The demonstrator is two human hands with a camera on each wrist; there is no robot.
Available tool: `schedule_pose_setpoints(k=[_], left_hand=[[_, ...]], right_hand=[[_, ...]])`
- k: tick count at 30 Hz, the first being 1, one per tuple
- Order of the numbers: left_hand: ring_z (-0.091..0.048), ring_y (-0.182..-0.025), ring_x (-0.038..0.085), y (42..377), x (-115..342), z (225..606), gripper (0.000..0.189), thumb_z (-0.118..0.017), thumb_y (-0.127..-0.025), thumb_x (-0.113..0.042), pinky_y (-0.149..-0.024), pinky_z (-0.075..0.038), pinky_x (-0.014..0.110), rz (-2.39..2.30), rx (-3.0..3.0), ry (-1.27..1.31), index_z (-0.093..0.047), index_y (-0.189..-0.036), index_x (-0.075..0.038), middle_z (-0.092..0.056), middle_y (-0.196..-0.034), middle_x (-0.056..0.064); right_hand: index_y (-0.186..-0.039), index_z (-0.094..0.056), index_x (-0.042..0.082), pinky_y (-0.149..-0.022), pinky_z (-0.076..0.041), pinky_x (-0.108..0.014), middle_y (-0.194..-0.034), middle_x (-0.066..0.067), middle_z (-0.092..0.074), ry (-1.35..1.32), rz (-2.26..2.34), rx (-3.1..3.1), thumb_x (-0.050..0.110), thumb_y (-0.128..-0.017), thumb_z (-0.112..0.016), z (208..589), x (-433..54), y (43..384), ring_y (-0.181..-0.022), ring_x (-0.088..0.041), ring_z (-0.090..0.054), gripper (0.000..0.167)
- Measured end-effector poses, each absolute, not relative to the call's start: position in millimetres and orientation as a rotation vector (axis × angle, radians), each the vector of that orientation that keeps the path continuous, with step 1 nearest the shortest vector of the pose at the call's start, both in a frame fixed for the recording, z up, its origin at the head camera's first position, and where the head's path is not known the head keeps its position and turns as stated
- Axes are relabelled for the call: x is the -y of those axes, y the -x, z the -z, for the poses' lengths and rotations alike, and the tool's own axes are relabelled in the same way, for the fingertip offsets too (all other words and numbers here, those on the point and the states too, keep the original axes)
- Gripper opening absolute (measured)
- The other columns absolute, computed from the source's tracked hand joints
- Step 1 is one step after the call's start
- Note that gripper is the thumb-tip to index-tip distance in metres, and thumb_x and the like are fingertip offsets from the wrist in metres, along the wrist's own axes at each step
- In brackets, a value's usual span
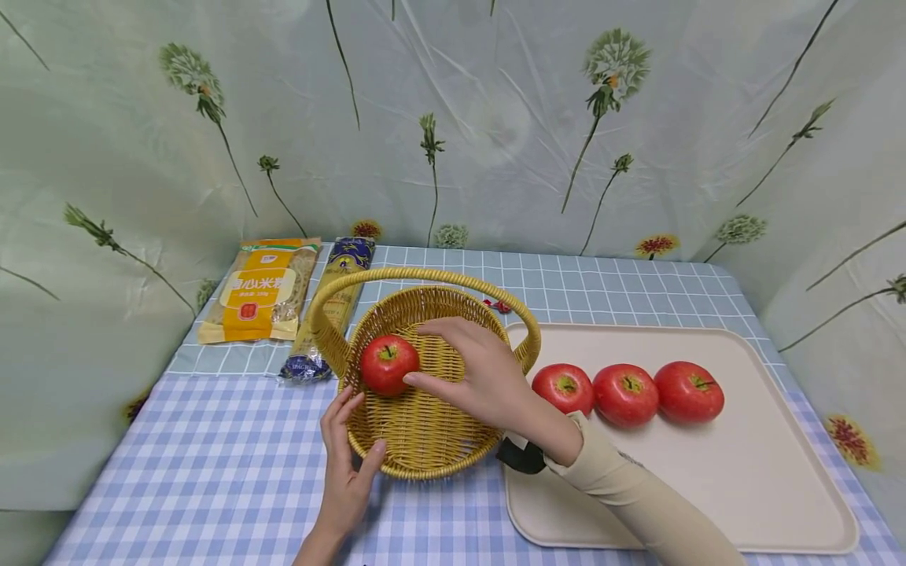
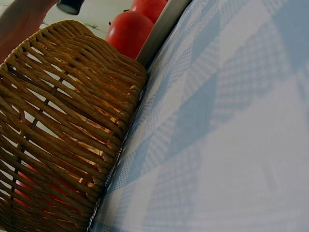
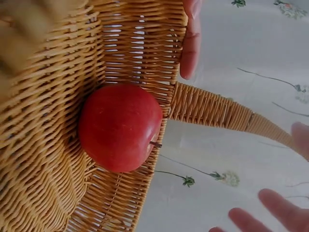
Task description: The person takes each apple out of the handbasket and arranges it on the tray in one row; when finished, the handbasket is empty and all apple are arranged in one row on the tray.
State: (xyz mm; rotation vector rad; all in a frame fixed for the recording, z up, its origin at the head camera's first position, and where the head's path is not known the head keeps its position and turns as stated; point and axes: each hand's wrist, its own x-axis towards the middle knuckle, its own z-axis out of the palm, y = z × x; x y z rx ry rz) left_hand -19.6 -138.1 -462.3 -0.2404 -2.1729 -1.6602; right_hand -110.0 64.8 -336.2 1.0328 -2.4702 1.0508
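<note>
A red apple (image 1: 389, 365) sits inside a yellow woven basket (image 1: 425, 474), against its left wall. Over the basket's opening is my right hand (image 1: 481, 377), its fingers spread and holding nothing; the thumb tip is beside the apple in the head view. My left hand (image 1: 344, 464) touches the basket's front-left rim, fingers and thumb spread apart along it. From the right wrist, the same apple (image 3: 120, 128) shows close to the wicker wall, with left-hand fingers (image 3: 191, 46) at the rim. The left wrist view shows the basket's outer side (image 2: 67, 116).
Right of the basket, a beige tray (image 1: 708, 487) carries three red apples (image 1: 626, 395) in a row. Behind left lie a yellow food packet (image 1: 260, 291) and a spaghetti packet (image 1: 340, 295). The basket's tall handle (image 1: 425, 273) arches across. A checked cloth (image 1: 233, 472) covers the table.
</note>
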Motion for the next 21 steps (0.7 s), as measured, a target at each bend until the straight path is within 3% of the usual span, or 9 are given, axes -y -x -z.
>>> schedule_pose_setpoints(k=[6, 21], left_hand=[[-0.015, -0.137, 0.025, 19, 138, 463, 0.061, -0.057, -0.082, 0.003, -0.108, -0.013, 0.028, 1.655, 2.177, 0.239, -0.035, -0.139, 0.002, -0.018, -0.150, 0.011], [-0.013, -0.138, 0.024, 19, 138, 461, 0.063, -0.057, -0.082, 0.005, -0.107, -0.013, 0.027, 1.660, 2.182, 0.244, -0.034, -0.140, -0.001, -0.017, -0.150, 0.009]], right_hand=[[-0.128, -0.055, 0.017, -0.097, -0.034, -0.040, -0.125, 0.002, -0.055, -0.971, -0.930, 2.671, 0.052, -0.077, -0.072, 333, -48, 120, -0.117, -0.014, -0.046, 0.063], [-0.135, -0.051, 0.018, -0.090, -0.039, -0.042, -0.129, -0.004, -0.052, -0.968, -0.677, 2.981, 0.056, -0.072, -0.075, 346, -22, 145, -0.117, -0.024, -0.046, 0.077]])
